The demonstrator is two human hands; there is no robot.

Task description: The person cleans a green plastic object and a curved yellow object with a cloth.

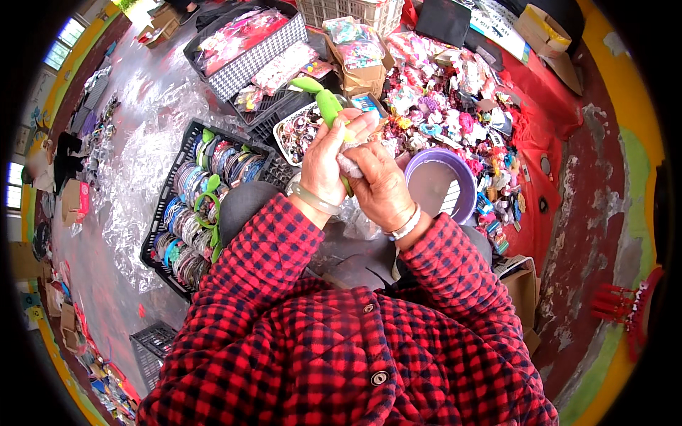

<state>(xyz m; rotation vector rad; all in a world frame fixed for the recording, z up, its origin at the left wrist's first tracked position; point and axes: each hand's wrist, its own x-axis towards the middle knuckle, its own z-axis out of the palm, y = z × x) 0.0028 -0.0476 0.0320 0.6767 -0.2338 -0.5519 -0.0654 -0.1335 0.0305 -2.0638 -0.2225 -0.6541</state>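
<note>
A green plush headband (328,106) is in my left hand (323,162), its soft ends sticking up past the thumb. The left fingers are partly stretched out, with the palm turned up. Close against it, my right hand (378,181) is closed in a pinch on a small pale greyish, fuzzy-looking piece (349,166). A bit of green shows just below the right fingers. Whether the pale piece is joined to the headband is hidden by the fingers. Left of my knee, a black crate (150,238) holds rows of headbands, including similar green plush ones (209,206).
A purple basin (470,177) stands right of my hands. Beyond lies a heap of colourful hair accessories (455,106) on red cloth (547,106). A white basket (280,142), a cardboard box (362,77) and a grey crate of packages (252,60) stand ahead. Clear plastic wrap (135,184) covers floor at left.
</note>
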